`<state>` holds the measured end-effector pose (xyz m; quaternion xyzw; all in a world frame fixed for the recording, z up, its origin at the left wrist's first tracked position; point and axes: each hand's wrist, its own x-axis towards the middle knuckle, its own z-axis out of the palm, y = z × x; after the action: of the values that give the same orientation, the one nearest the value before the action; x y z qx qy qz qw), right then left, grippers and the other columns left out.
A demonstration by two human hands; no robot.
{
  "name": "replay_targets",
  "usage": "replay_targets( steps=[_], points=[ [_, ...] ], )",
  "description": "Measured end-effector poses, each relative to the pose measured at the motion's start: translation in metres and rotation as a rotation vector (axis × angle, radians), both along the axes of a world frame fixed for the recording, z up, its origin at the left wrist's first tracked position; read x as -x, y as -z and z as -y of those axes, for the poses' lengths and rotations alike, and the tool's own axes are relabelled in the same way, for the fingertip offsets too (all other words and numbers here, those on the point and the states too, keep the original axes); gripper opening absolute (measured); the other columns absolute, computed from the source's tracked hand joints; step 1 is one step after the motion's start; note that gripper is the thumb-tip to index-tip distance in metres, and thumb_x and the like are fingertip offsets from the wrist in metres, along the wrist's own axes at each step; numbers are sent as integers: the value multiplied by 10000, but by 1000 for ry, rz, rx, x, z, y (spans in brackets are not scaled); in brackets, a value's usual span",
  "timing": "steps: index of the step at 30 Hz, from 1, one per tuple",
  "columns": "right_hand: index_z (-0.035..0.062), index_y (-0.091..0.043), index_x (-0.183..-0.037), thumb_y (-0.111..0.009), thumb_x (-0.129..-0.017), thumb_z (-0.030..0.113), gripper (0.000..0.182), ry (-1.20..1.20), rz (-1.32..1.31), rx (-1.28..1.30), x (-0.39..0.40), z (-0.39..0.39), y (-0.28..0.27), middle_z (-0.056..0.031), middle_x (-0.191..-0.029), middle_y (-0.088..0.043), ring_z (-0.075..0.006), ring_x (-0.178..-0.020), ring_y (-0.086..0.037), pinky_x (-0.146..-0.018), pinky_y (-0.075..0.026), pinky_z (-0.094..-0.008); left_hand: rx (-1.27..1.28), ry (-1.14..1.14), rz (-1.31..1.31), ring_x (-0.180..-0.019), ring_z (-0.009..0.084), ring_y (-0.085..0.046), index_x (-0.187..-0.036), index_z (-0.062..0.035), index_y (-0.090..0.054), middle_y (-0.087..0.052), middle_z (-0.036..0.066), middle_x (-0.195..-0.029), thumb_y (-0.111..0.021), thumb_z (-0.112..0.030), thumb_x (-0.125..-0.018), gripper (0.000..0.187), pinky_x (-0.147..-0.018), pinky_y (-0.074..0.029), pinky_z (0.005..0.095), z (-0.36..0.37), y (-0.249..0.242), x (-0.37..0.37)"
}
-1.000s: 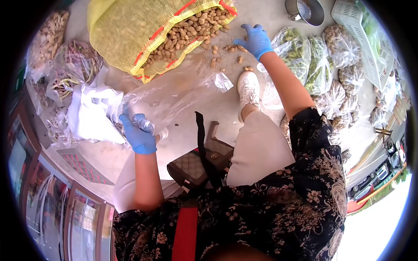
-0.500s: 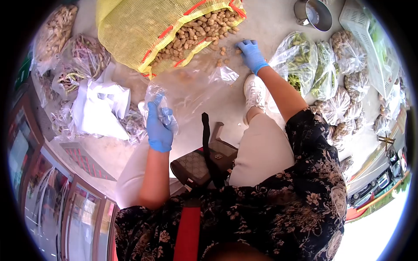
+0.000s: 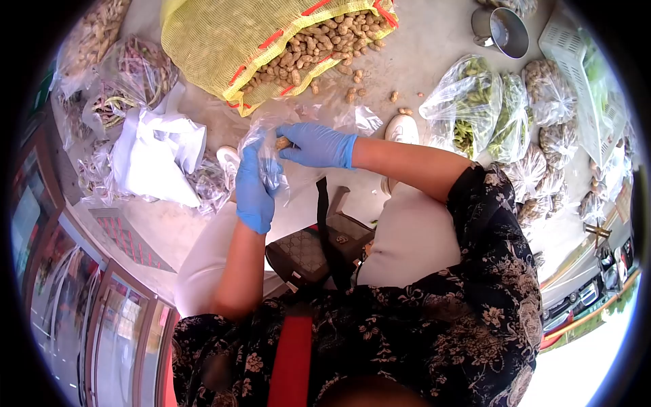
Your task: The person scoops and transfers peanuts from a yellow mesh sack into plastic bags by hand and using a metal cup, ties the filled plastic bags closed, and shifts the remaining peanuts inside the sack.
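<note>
My left hand (image 3: 253,193), in a blue glove, is closed around a clear plastic bag (image 3: 272,175). Gloved the same way, my right hand (image 3: 317,145) has come up against the bag and pinches a peanut (image 3: 282,142) at its opening. Just beyond both hands lies a yellow mesh sack (image 3: 210,51) on its side, its red-laced mouth spilling a heap of peanuts (image 3: 319,44). A few loose peanuts (image 3: 395,97) are scattered on the floor to the right of the sack.
White plastic bags (image 3: 159,156) and a bag of mottled bean pods (image 3: 139,74) are on the left. Bagged green pods (image 3: 468,102), a metal pot (image 3: 500,32) and a white crate (image 3: 566,61) stand right. A brown handbag (image 3: 305,252) sits between my legs.
My right hand has moved from the floor by the loose peanuts leftward to the plastic bag, bringing a peanut. My left hand keeps hold of the bag, nearly in place.
</note>
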<state>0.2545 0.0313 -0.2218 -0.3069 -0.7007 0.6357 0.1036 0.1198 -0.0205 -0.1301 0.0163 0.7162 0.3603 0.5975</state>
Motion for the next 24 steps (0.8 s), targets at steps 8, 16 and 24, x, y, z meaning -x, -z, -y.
replay_targets(
  steps=[8,16,24],
  points=[
    [56,-618,-955,-602,-800,283,275,502,242,95,-130,-58,41,-142,-885,-639,-277,-793,-617,-734,-489,-346,-108,-224,-209,-413,25,-316,-1200,-91,-512,-456,-55,-579,-370,-384,-949,412,-368,-265,169,-4,-7,41],
    [-5,-420,-1134,-663,-729,217,522,423,1009,-87,-189,8,137,-268,-1065,-509,-389,-911,-566,-772,-482,-416,-160,-351,-249,-413,43,-295,-1191,-87,-504,-433,-40,-570,-350,-397,-952,421,-357,-232,195,-3,-9,57],
    [69,-473,-1036,-620,-732,130,343,621,469,-351,-122,-36,131,-178,-1008,-509,-348,-920,-535,-757,-469,-418,-144,-395,-107,-440,54,-368,-1066,-116,-582,-472,-34,-569,-428,-381,-931,335,-382,-282,185,2,0,56]
  ],
)
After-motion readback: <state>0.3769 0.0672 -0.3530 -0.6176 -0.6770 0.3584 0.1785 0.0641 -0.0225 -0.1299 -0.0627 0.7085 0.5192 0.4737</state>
